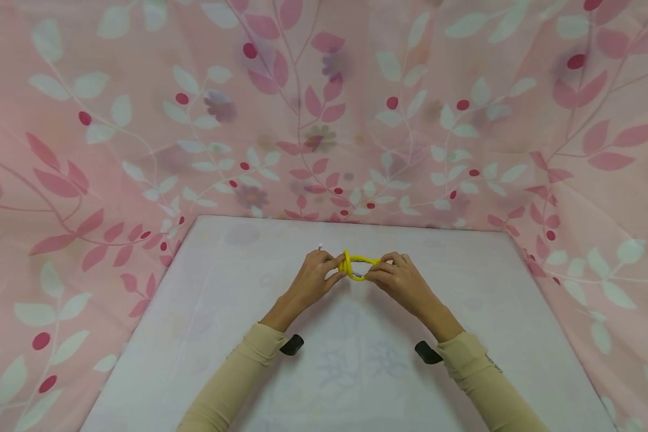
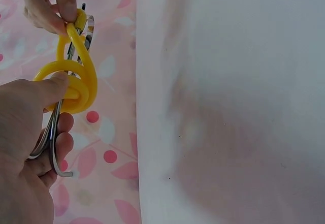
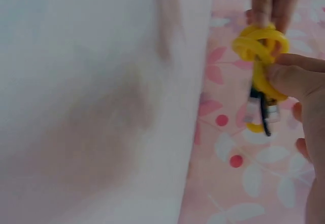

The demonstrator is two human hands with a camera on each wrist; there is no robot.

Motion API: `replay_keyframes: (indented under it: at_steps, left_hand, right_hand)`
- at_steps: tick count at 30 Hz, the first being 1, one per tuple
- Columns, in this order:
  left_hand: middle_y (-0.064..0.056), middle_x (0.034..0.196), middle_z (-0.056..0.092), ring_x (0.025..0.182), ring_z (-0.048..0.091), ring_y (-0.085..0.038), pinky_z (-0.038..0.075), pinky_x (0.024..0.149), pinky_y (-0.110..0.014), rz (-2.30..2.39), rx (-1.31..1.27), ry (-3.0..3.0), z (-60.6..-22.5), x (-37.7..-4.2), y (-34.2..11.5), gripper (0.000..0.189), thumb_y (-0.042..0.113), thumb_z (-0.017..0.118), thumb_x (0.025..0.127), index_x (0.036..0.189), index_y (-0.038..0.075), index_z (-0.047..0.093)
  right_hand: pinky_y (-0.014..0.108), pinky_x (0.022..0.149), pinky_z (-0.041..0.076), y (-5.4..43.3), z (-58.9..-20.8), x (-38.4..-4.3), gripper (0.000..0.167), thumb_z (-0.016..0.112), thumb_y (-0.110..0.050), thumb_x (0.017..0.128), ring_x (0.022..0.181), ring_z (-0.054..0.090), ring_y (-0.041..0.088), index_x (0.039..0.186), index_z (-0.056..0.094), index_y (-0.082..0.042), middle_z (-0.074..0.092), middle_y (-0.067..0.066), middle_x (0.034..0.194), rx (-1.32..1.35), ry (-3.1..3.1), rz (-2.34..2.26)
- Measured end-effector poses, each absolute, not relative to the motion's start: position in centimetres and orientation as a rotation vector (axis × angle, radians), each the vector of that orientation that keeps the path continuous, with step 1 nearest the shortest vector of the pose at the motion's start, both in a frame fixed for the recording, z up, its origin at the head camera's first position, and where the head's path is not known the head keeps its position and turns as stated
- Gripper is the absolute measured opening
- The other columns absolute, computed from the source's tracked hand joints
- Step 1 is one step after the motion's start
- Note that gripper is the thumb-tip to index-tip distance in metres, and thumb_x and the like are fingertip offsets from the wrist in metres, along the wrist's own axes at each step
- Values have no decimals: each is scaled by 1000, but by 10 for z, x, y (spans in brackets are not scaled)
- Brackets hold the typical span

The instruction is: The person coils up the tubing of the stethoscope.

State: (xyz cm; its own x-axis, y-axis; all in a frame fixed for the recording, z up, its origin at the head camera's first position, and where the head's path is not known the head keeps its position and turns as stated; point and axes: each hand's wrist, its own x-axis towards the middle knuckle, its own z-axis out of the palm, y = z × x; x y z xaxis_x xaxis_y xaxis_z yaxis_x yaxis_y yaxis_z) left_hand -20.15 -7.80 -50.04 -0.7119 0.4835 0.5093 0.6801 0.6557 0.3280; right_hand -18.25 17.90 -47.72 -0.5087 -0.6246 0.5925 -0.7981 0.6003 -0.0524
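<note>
A glossy yellow flexible cord [image 1: 347, 264] is looped and knotted around a slim metal item [image 2: 53, 135] held between both hands above the table. My left hand [image 1: 314, 276] grips the wrapped end, its thumb on the yellow coils and its fingers behind the metal rods. Those rods end in curved hooks, one with a pale tip. At the other end my right hand [image 1: 402, 279] pinches a strand of the yellow cord between thumb and fingers. Dark and clear parts [image 3: 254, 104] of the item show below the right thumb. I cannot tell what the metal item is.
Beneath the hands spreads a white table [image 1: 351, 384]. Pink cloth [image 1: 324, 126] with leaf patterns hangs behind it and along both sides. A small black device [image 1: 291, 345] sits under the left wrist, and another black device [image 1: 428, 353] under the right one.
</note>
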Motion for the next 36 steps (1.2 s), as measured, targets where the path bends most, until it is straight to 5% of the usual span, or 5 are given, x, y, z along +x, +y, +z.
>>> replay_keyframes:
  at_steps: [8, 15, 19, 24, 36]
  left_hand:
    - [-5, 95, 66, 95, 56, -23, 43, 98, -44, -721, -886, -2483, -500, -204, -84, 46, 27, 78, 84, 126, 12, 68]
    - [-6, 97, 66, 97, 56, -23, 43, 99, -44, -714, -900, -2493, -498, -203, -85, 46, 28, 76, 86, 127, 13, 67]
    - [-4, 97, 66, 97, 56, -22, 44, 99, -42, -682, -905, -2495, -499, -202, -83, 46, 31, 75, 86, 129, 15, 67]
    - [-4, 97, 66, 95, 56, -21, 45, 97, -41, -678, -913, -2493, -501, -201, -81, 46, 29, 76, 86, 129, 15, 67]
    - [-9, 130, 65, 130, 54, -26, 32, 117, -43, -772, -888, -2588, -500, -202, -82, 48, 26, 72, 90, 132, 6, 60]
  right_hand:
    - [50, 93, 48, 193, -462, -188, 32, 82, -10, 78, 109, 62, 30, 109, 74, -8, 73, 9, 111, 741, -2379, 981]
    - [53, 101, 47, 191, -478, -189, 79, 80, -41, 80, 130, 52, 34, 148, 44, -22, 47, 12, 148, 457, -2829, 1338]
    - [42, 90, 55, 180, -487, -189, 88, 84, -41, 76, 113, 60, 30, 150, 40, -20, 51, 13, 140, 574, -2862, 1373]
    - [28, 74, 53, 170, -491, -189, 72, 86, -32, 75, 88, 59, 18, 136, 55, -11, 63, 12, 120, 601, -2793, 1253]
    - [33, 78, 58, 171, -489, -192, 65, 87, -25, 73, 100, 64, 23, 130, 62, -9, 65, 12, 120, 599, -2700, 1171]
